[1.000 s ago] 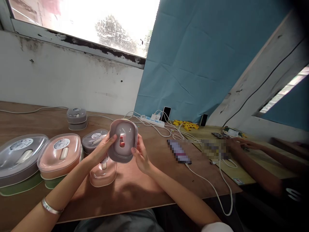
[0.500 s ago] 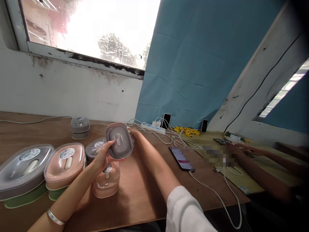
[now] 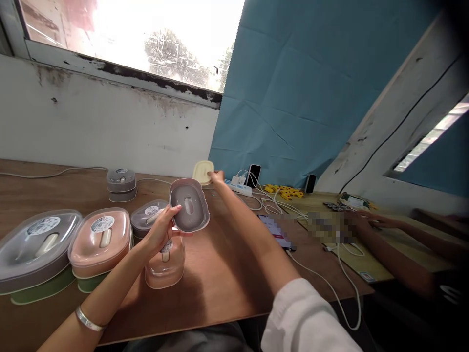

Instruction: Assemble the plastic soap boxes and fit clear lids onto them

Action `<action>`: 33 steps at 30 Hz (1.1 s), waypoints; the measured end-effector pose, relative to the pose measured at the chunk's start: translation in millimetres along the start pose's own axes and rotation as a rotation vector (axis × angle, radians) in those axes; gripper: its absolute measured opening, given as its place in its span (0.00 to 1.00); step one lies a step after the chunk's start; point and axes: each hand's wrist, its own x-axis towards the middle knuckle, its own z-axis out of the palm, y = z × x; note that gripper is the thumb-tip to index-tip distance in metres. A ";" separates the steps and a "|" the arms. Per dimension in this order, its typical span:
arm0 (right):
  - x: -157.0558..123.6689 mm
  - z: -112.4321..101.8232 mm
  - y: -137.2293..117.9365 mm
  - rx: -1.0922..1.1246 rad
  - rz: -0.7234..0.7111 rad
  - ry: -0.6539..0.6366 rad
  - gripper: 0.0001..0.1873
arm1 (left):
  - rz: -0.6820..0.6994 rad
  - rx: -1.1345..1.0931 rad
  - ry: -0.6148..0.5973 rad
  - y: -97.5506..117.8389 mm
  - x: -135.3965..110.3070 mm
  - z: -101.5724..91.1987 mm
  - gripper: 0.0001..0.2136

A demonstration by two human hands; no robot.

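Observation:
In my left hand point(image 3: 163, 226) is a small rounded food container point(image 3: 189, 208), greyish-mauve with a pinkish rim, tilted so its broad face shows. My thumb presses on its near side and the fingers run underneath. Farther off, my right hand point(image 3: 217, 177) pinches the right edge of a pale yellow rounded piece point(image 3: 201, 172), a lid or shallow box; I cannot tell which. Below my left hand stands a pink lidded food container point(image 3: 165, 269). Beside my left wrist sits a grey lidded container point(image 3: 146, 215).
Larger lidded containers, one grey point(image 3: 40, 254) and one pink point(image 3: 100, 239), stand at left. A small grey box point(image 3: 121, 185) is near the wall. At right are a phone point(image 3: 276, 232), a power strip point(image 3: 238, 187), white cables, yellow pieces point(image 3: 284, 190) and another person's arms point(image 3: 395, 244).
My right hand has moved up and away from the held container, bringing the pale yellow piece into view. The container in my left hand has shifted slightly right and up.

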 end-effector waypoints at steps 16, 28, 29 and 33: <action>-248.6 -135.4 -57.4 0.801 0.138 0.031 0.18 | 0.029 0.285 0.074 -2.9 -119.7 65.8 0.27; -296.9 -75.9 10.6 0.662 0.398 -0.159 0.16 | -0.144 0.293 0.209 -59.0 -138.8 25.3 0.30; -296.1 -73.2 12.7 0.654 0.404 -0.155 0.17 | -0.136 0.293 0.219 -60.3 -137.2 24.5 0.30; -292.7 -72.8 14.8 0.692 0.455 -0.147 0.16 | -0.106 0.308 0.227 -61.8 -134.1 23.9 0.30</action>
